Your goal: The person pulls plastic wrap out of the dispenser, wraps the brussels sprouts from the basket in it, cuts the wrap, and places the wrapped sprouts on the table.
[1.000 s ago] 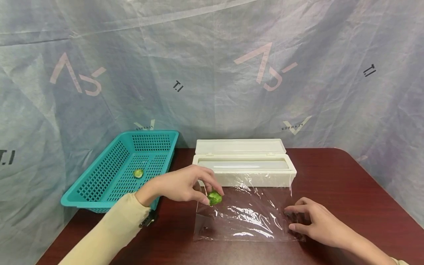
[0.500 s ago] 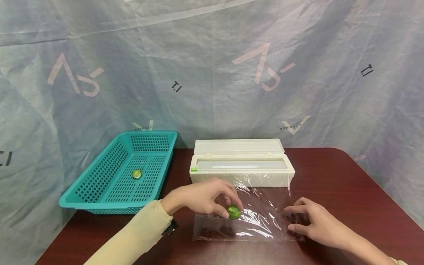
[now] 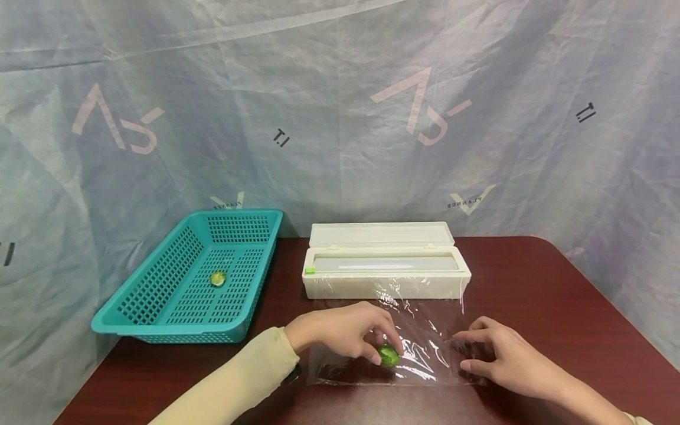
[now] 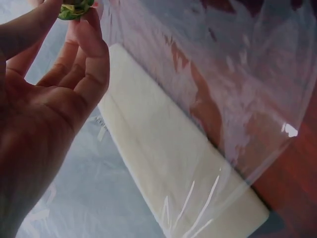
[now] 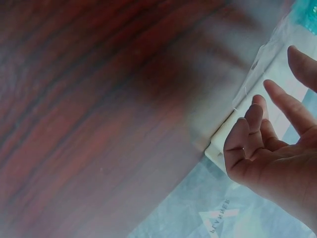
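one green sprout (image 3: 217, 278) in teal basket (image 3: 159, 282)

A bright green sprout (image 3: 388, 355) sits at the fingertips of the left hand (image 3: 340, 333), on clear, glinting film (image 3: 425, 354) over the dark red-brown wood-grain table (image 3: 558, 307). Beyond the hand stands a cream-white box (image 3: 385, 268); to its left, a teal lattice basket (image 3: 159, 295) holds another green piece (image 3: 217, 278).

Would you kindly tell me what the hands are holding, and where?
The left hand pinches the green piece by its sides; the right hand rests on the plastic film.
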{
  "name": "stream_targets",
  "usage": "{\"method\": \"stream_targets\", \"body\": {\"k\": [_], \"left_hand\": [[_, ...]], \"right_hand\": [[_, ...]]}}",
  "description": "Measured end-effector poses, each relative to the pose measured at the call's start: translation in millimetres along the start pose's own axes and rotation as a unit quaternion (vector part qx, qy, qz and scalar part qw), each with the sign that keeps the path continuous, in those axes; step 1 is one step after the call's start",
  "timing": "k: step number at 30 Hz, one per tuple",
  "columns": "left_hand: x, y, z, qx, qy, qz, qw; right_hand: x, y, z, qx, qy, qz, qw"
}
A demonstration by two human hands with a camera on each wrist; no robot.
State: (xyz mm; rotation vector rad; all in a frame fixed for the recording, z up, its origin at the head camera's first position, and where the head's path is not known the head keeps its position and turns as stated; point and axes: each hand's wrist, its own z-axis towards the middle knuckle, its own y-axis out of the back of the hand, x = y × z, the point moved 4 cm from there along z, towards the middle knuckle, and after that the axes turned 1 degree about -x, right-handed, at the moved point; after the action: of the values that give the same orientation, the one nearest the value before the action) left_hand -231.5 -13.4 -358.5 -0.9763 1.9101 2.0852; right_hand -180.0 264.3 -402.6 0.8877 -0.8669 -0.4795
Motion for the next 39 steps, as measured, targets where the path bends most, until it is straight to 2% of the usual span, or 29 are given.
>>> {"method": "stream_targets", "body": {"k": [8,18,31,39], "left_hand": [[-0.2,-8.5,6.7,0.008,-0.002,0.027,0.9996],[4.0,-14.2,11.8,0.015,0.007,0.040,0.9991],[8.6,-17.5,17.2,0.024,0.017,0.042,0.9987],[9.5,-17.0,17.6,0.029,0.029,0.040,0.9984]], "right_hand": [[1,-1,-1.4,0.003,-0.006,-0.002,1.0000],[1,0,-1.9,0.004,-0.003,0.004,1.0000],[4,-2,-2.1,-0.003,0.016,0.005,0.9998],[7,-1,-2.3,0.003,0.010,0.009,0.9999]]}}
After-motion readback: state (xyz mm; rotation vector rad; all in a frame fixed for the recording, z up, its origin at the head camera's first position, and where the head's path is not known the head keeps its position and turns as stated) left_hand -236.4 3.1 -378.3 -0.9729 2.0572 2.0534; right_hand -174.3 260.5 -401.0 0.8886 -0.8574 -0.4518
